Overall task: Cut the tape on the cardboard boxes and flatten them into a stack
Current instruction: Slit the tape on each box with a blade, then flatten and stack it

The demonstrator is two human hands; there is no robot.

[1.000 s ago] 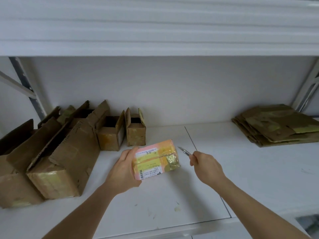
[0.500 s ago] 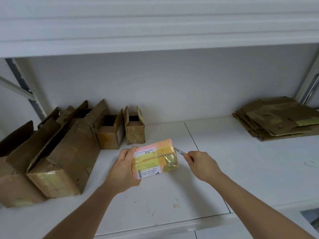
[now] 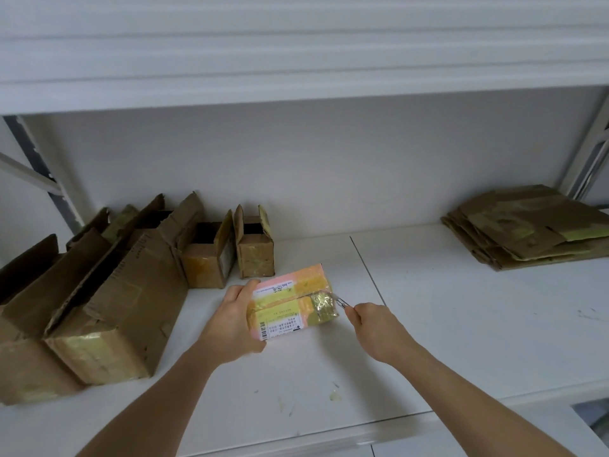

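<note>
A small box (image 3: 290, 303) with a pink label and shiny yellow tape stands on the white shelf (image 3: 461, 324) in the middle. My left hand (image 3: 232, 319) grips its left end, thumb on top. My right hand (image 3: 372, 328) holds a small metal blade (image 3: 336, 300) whose tip touches the taped seam at the box's right end. A stack of flattened cardboard (image 3: 527, 225) lies at the far right.
Several opened cardboard boxes (image 3: 108, 301) stand along the left side, with two small ones (image 3: 255, 249) near the back wall. An upper shelf (image 3: 296, 61) overhangs the space. A seam (image 3: 367, 268) runs across the shelf surface. Metal uprights stand at both ends.
My right hand moved left, bringing the blade from beside the box onto its taped right end. My left hand kept its grip on the box.
</note>
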